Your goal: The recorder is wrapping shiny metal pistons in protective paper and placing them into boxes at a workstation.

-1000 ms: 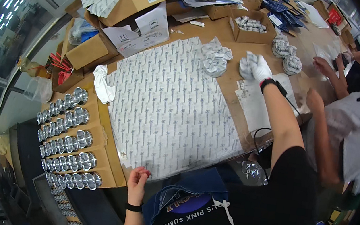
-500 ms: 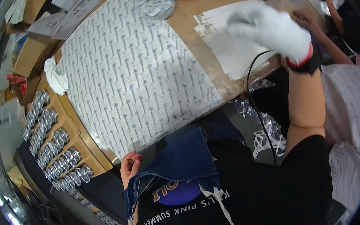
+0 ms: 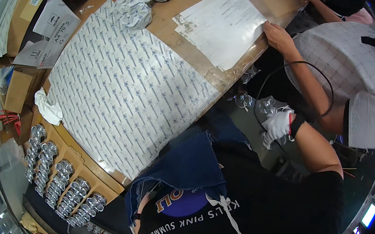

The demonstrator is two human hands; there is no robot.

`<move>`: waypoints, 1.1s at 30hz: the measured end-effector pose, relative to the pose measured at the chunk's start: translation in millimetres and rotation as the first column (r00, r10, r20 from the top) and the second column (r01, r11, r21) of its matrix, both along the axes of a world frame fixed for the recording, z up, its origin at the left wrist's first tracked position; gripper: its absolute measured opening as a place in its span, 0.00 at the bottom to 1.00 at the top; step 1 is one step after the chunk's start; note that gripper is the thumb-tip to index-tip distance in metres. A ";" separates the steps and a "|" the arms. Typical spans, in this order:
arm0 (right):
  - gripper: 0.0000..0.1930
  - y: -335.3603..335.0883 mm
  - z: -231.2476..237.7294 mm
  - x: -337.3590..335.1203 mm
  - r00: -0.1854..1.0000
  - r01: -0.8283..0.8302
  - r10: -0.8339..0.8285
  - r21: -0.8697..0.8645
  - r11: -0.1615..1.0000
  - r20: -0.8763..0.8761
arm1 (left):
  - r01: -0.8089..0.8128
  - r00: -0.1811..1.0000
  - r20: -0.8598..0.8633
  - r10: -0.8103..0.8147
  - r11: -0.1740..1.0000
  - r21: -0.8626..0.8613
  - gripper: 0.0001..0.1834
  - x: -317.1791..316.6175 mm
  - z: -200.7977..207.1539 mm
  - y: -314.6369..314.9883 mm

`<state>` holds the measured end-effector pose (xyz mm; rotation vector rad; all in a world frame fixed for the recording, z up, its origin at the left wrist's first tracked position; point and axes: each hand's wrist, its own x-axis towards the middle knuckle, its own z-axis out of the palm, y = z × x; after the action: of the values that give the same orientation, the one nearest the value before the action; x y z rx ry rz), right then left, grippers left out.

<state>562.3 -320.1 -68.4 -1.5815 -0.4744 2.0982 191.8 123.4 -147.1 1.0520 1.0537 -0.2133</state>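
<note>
My right hand (image 3: 277, 127), in a white knit glove with a red cuff, is low beyond the table's near edge. It is beside clear plastic packaging (image 3: 267, 106) and a looping black cable (image 3: 258, 97). Its fingers point down, and their grip is hidden. My left hand is out of sight behind the blue denim apron (image 3: 186, 161); only a strip of forearm shows. In front of me, a large patterned white paper sheet (image 3: 120, 90) lies flat on the cardboard-covered table.
Crumpled paper (image 3: 132, 12) lies at the far side. A co-worker's hand (image 3: 278, 37) touches a stained white sheet (image 3: 222, 25) on the right. Stacked shiny metal rings (image 3: 63, 179) stand in rows at the left, below a white cloth (image 3: 48, 107) and cardboard boxes (image 3: 20, 89).
My right hand has swung down from above the table to beyond its near edge. My left hand has left the sheet's near corner and passed out of view. The whole view has shifted.
</note>
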 end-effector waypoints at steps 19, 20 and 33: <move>0.15 -18.5 59.6 -26.0 0.880 -0.034 -0.112 -0.297 0.954 -0.462 | 0.035 0.993 -0.115 -0.036 0.999 -0.009 0.09 -26.2 0.3 -3.3; 0.14 -28.0 53.2 -44.6 0.862 -0.012 -0.144 -0.305 0.952 -0.485 | 0.041 0.991 -0.128 -0.042 0.999 -0.010 0.09 -25.3 -0.9 -2.8; 0.11 -93.6 8.7 -169.4 0.783 0.102 -0.382 -0.505 0.857 -0.490 | -0.031 0.982 -0.187 0.025 0.999 -0.029 0.09 -52.4 -1.9 -21.8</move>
<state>392.9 -413.7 -59.6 -1.0269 0.4562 2.4229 139.4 101.6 -148.9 1.0018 1.2290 -0.3102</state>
